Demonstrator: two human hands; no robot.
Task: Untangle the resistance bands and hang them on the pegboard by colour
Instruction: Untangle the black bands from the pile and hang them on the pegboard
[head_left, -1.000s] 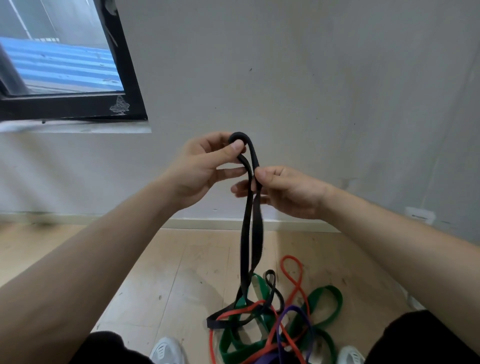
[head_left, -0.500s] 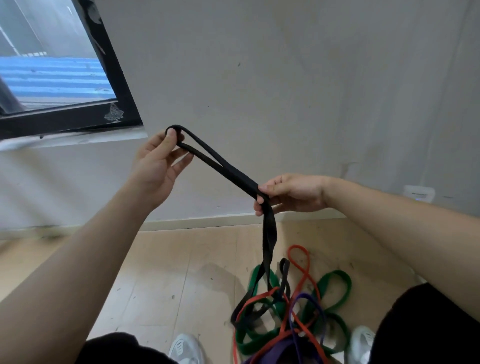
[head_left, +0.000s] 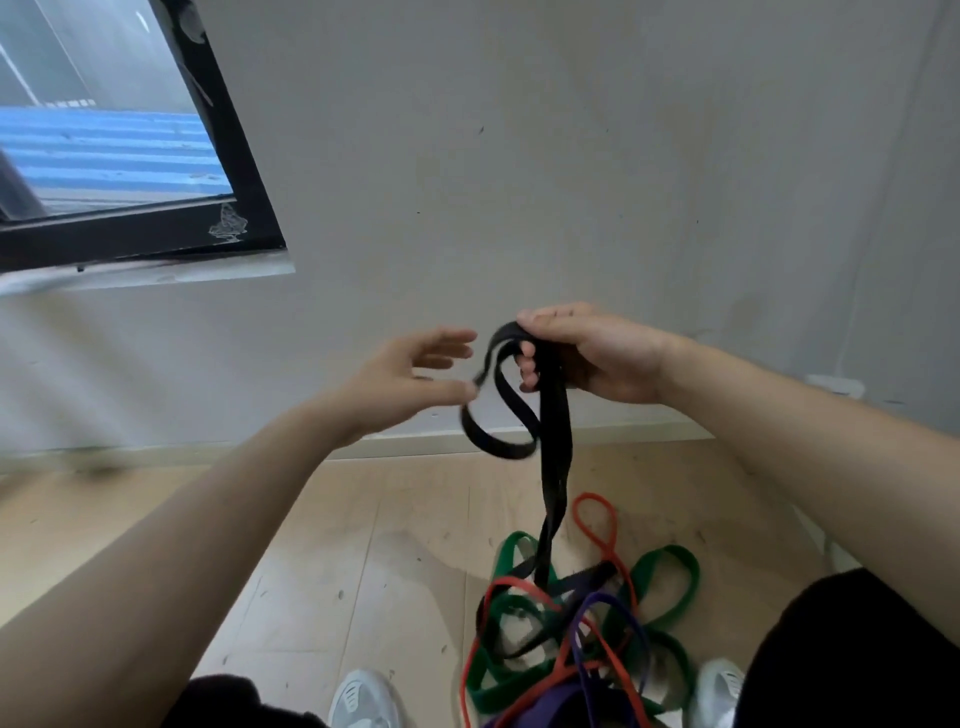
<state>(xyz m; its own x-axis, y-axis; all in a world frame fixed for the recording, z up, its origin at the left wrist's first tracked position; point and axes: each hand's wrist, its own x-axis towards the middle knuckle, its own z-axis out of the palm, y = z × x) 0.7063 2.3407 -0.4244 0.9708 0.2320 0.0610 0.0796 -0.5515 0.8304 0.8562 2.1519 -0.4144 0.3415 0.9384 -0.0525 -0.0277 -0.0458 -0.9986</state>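
Head view, band: I see the flat black rubber resistance band (head_left: 553, 441) looped at its top, its tail hanging into the floor pile.
Right hand: the right hand (head_left: 597, 358) has its fingers curled round the band's top.
Left hand: the left hand (head_left: 410, 379) has loose, spread fingers and grasps nothing; the thumb tip is perhaps touching the loop, blurred.
Pile: wide green band (head_left: 670, 571), thin red band (head_left: 597, 525) and purple band (head_left: 613, 603) lie tangled.
Surface: pale wooden plank floor (head_left: 337, 545).
Room: grey-white wall (head_left: 571, 156) and black-framed window (head_left: 234, 156).

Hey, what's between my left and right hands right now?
In the head view, a slack loop of the black band, gripped by the right hand; the left hand is open beside it.
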